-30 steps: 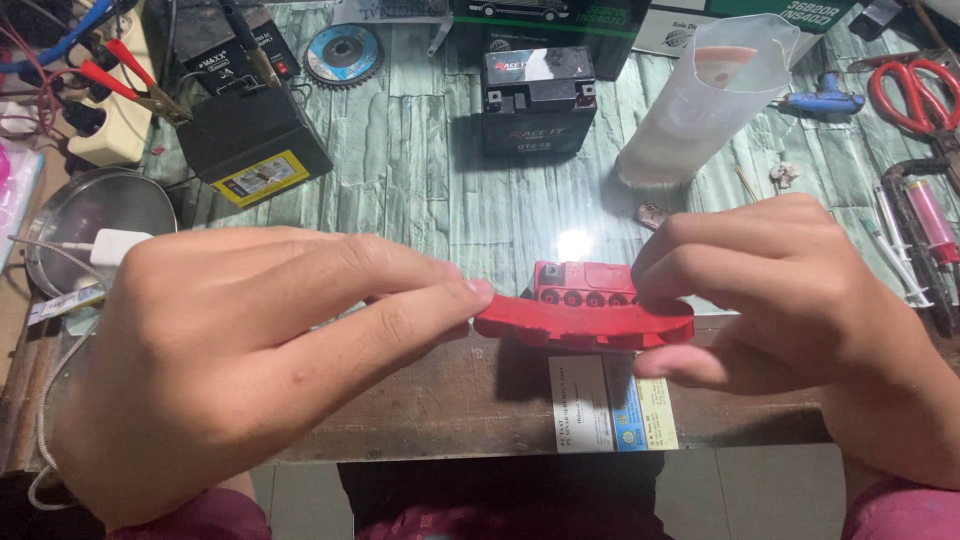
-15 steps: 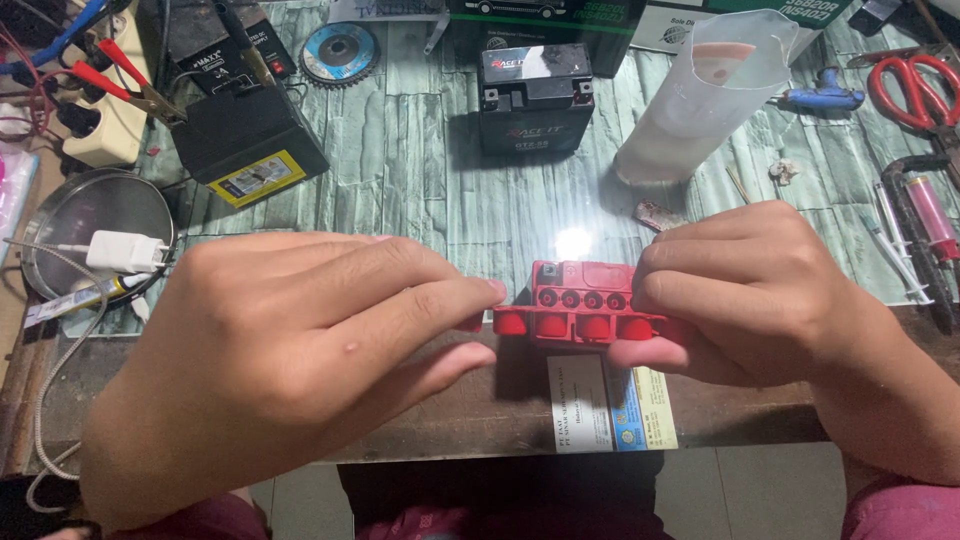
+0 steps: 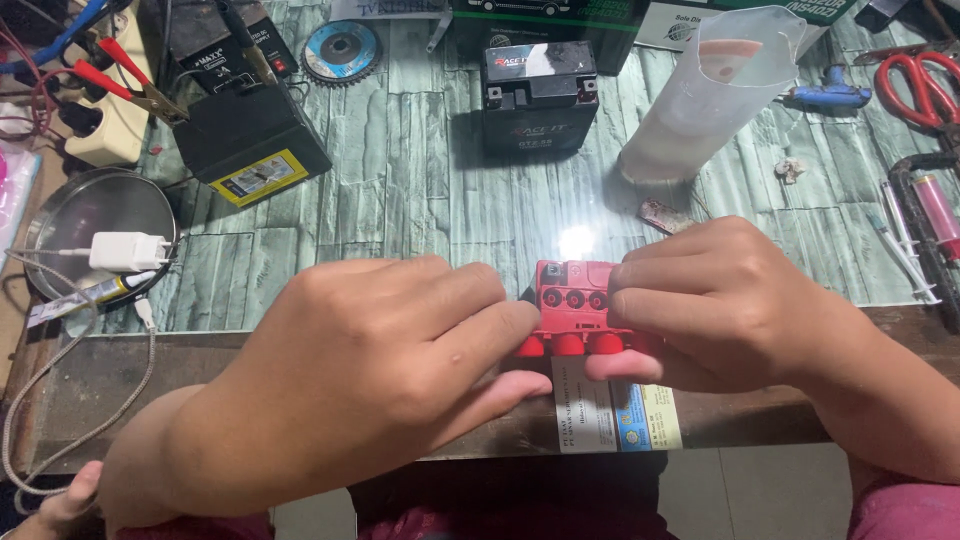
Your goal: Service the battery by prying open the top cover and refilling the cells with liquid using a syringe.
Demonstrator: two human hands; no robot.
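You are at a small repair workshop surface (image 3: pixel 420 190) with a worn green, wood-grain covering. Two black vehicle batteries (image 3: pixel 538 95) stand at the far side, the left one (image 3: pixel 250 140) with a red clip lead (image 3: pixel 120 80) on it. A grinding disc (image 3: pixel 342 50), red-handled scissors (image 3: pixel 915 85), a tall plastic measuring jug (image 3: pixel 705 95) and a white charger plug (image 3: pixel 128 250) lie scattered around.
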